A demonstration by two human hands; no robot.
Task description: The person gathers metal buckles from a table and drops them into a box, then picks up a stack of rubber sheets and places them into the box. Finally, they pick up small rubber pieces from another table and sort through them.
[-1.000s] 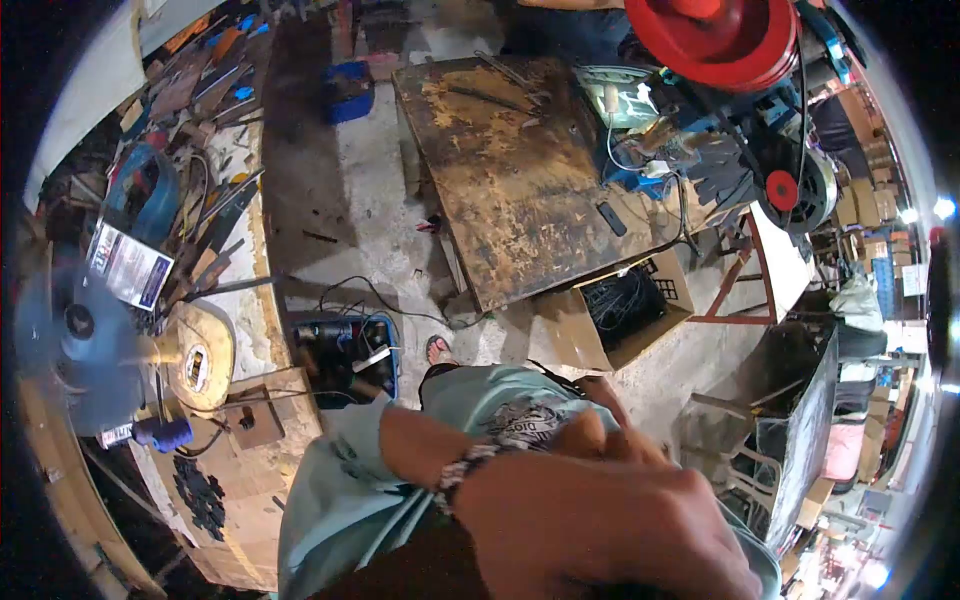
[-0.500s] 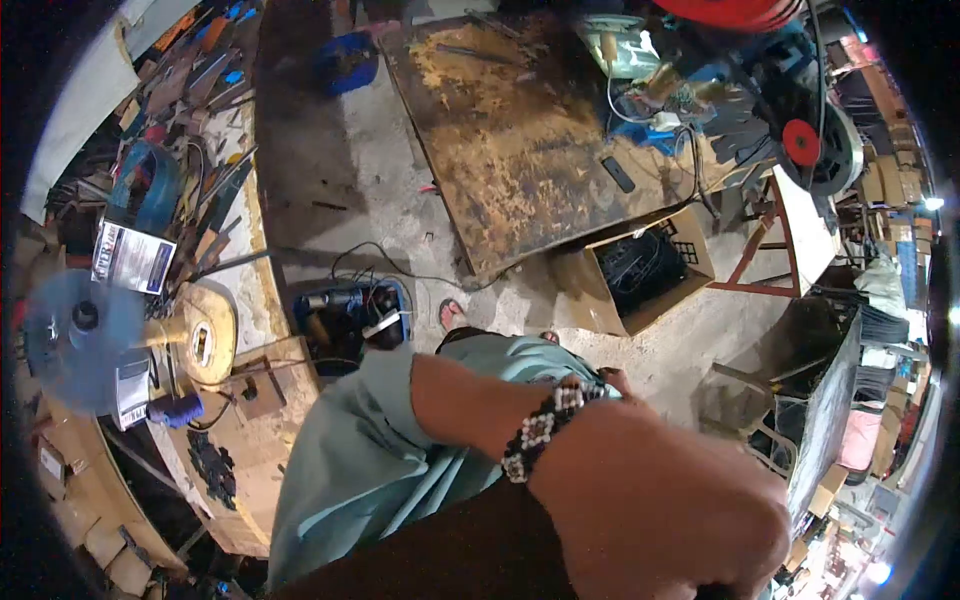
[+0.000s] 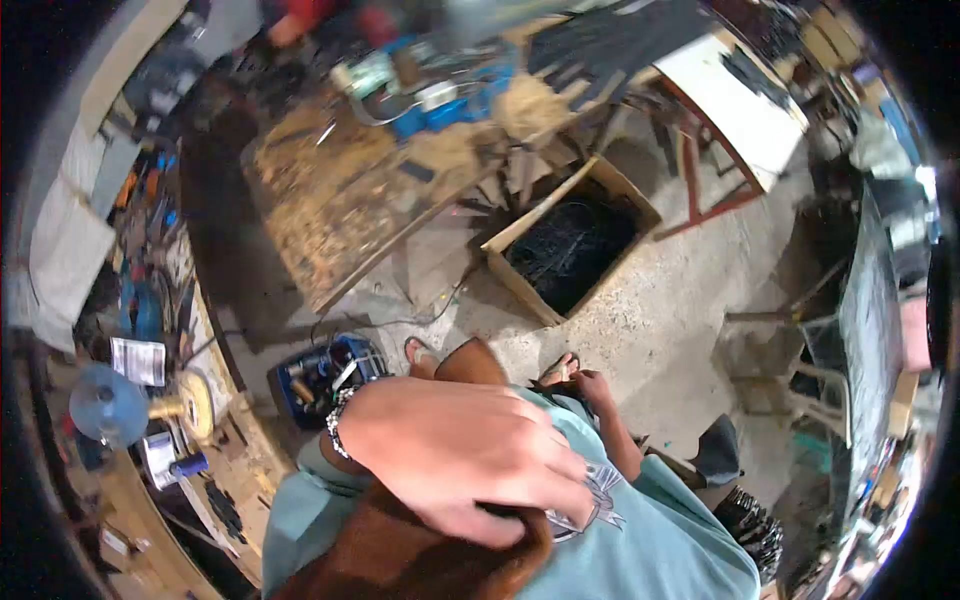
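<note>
Left hand (image 3: 460, 455) clamped on brown cloth (image 3: 400, 555) at the chest

Cloth-handling step — fingers pressed around its edge; right hand (image 3: 590, 385) low, grip unclear — next likely needs both hands.

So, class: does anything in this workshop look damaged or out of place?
Yes. The metal worktable is badly rusted and patchy across its top, and an open cardboard box of dark wire sits on the floor.
</note>
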